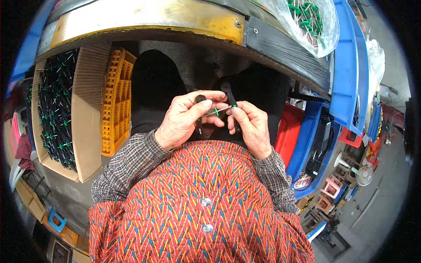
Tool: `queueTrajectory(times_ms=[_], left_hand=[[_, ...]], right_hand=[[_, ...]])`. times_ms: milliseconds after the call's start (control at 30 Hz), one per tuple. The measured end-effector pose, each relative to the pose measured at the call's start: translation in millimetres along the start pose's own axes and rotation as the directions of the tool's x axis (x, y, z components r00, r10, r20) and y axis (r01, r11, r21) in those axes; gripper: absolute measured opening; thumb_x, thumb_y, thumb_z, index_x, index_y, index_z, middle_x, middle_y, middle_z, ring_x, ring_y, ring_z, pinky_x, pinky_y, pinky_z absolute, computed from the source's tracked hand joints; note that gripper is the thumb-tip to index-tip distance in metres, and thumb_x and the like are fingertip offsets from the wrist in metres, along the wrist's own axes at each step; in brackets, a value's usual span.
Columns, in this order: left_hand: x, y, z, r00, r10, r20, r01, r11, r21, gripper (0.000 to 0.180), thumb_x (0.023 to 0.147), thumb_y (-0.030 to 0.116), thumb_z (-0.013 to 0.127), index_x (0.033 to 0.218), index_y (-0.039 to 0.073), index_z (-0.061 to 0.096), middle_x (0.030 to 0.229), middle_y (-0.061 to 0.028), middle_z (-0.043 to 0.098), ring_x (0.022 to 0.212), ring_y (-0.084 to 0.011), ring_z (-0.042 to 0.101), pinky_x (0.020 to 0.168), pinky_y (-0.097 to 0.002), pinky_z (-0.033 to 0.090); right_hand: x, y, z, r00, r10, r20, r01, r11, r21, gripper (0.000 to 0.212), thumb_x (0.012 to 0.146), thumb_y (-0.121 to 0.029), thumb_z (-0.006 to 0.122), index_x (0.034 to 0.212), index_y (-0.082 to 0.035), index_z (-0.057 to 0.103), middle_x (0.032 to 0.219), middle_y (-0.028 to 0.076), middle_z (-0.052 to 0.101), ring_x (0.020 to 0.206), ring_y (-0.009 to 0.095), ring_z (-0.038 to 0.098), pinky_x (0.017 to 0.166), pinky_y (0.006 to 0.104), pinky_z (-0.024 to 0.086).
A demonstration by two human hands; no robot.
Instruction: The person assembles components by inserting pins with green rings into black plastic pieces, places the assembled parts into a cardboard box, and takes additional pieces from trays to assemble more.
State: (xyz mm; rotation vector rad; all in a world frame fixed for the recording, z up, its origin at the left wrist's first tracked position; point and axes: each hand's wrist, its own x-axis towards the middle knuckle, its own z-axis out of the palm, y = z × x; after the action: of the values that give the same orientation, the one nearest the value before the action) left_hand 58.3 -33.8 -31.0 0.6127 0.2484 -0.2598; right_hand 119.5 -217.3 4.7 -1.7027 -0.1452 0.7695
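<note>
Both hands meet over my lap, just in front of the bench edge. My left hand is closed on a slim black plastic part, its rounded end showing above the thumb. Between the fingertips of both hands runs a thin metal pin with a green collar. My right hand pinches near the pin's other end, where a second bit of green shows. Another black plastic part with a rounded end sticks up from the right fingers. The fingers hide how the pin and black parts join.
At left a cardboard box holds many black parts with green bits and metal tips, beside a yellow plastic crate. A clear bag of green-collared pins lies on the bench. Blue bins and a red bin stand right.
</note>
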Motion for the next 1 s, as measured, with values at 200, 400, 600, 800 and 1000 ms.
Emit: queueTrajectory(times_ms=[200,400,600,800,1000], left_hand=[[-1.6,-3.0,1.8,0.997,0.079,-0.021,-0.068,0.947,0.314,0.029,0.089,0.000,0.059,0.118,-0.002,0.060,0.100,-0.0094,0.067,0.075,-0.0112,0.063,0.070,-0.0241,0.053],[-2.3,-3.4,0.0,0.995,0.095,-0.022,-0.079,0.916,0.392,0.027,0.089,0.001,0.061,0.116,-0.001,0.062,0.099,-0.0084,0.067,0.074,-0.0099,0.062,0.068,-0.0228,0.052],[3.0,-7.9,-1.4,0.993,0.112,-0.039,-0.104,0.980,0.169,0.029,0.090,0.006,0.062,0.118,-0.003,0.059,0.108,-0.0118,0.066,0.090,-0.0135,0.063,0.077,-0.0275,0.052],[1.6,-6.7,-4.8,0.994,0.075,-0.079,-0.065,0.991,0.119,0.032,0.092,0.006,0.056,0.122,-0.004,0.054,0.117,-0.0148,0.062,0.105,-0.0208,0.061,0.090,-0.0338,0.049],[4.0,-3.5,-5.5,0.996,0.066,-0.052,-0.070,0.995,-0.070,0.044,0.089,0.003,0.054,0.131,-0.004,0.043,0.127,-0.0182,0.054,0.118,-0.0270,0.055,0.097,-0.0387,0.045]], right_hand=[[-3.5,-7.3,3.4,0.997,0.063,-0.037,-0.063,0.998,-0.003,0.021,0.097,-0.015,0.053,0.090,0.003,0.061,0.063,0.002,0.056,0.052,0.005,0.050,0.048,0.0186,0.041],[-4.0,-12.8,4.3,0.992,0.118,-0.035,-0.119,0.992,-0.029,0.021,0.097,-0.016,0.054,0.089,0.002,0.062,0.061,0.002,0.056,0.050,0.005,0.050,0.046,0.0183,0.041],[-2.7,-13.5,4.3,0.987,0.145,-0.069,-0.149,0.988,-0.048,0.021,0.097,-0.016,0.054,0.090,0.002,0.062,0.060,0.001,0.055,0.049,0.004,0.048,0.045,0.0179,0.039],[-2.1,-13.0,6.7,0.988,0.130,-0.078,-0.140,0.980,-0.142,0.019,0.098,-0.016,0.052,0.092,0.000,0.062,0.059,-0.001,0.053,0.048,0.003,0.046,0.045,0.0172,0.037],[-0.6,-9.5,9.0,0.995,-0.008,-0.101,-0.020,0.963,-0.269,0.019,0.098,-0.016,0.051,0.098,-0.002,0.063,0.059,-0.004,0.050,0.050,0.002,0.042,0.045,0.0180,0.034]])
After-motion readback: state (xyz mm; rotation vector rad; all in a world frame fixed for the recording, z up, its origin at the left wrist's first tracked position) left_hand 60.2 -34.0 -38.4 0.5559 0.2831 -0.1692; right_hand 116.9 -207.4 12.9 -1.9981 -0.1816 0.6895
